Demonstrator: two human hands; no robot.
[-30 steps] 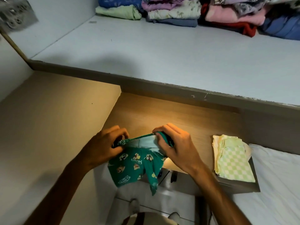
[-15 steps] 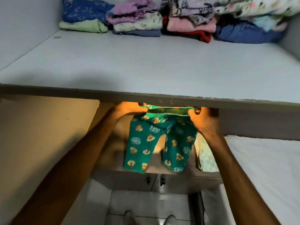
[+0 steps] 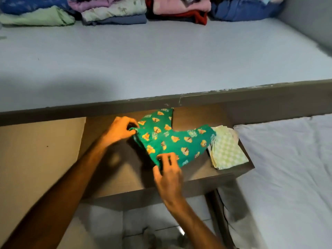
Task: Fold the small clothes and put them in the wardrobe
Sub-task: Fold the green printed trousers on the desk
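Observation:
Small green trousers (image 3: pixel 172 139) with yellow cartoon prints lie spread on a brown wooden surface (image 3: pixel 125 169), their two legs fanned out toward the back and the right. My left hand (image 3: pixel 119 131) pinches the waistband at its left end. At the waistband's near end, my right hand (image 3: pixel 168 169) pinches the cloth between thumb and fingers. One trouser leg overlaps a folded green-and-white checked cloth (image 3: pixel 226 150) lying at the right of the same surface.
A pale wardrobe shelf (image 3: pixel 161 56) stretches above the wooden surface, with folded clothes (image 3: pixel 115 11) stacked in several piles along its back. A white mattress (image 3: pixel 291 168) lies to the right. Tiled floor (image 3: pixel 143 221) shows below.
The trousers, held hanging by the waistband half a second ago, now lie flat on the wooden surface. Both hands have come down and turned, still holding the waistband.

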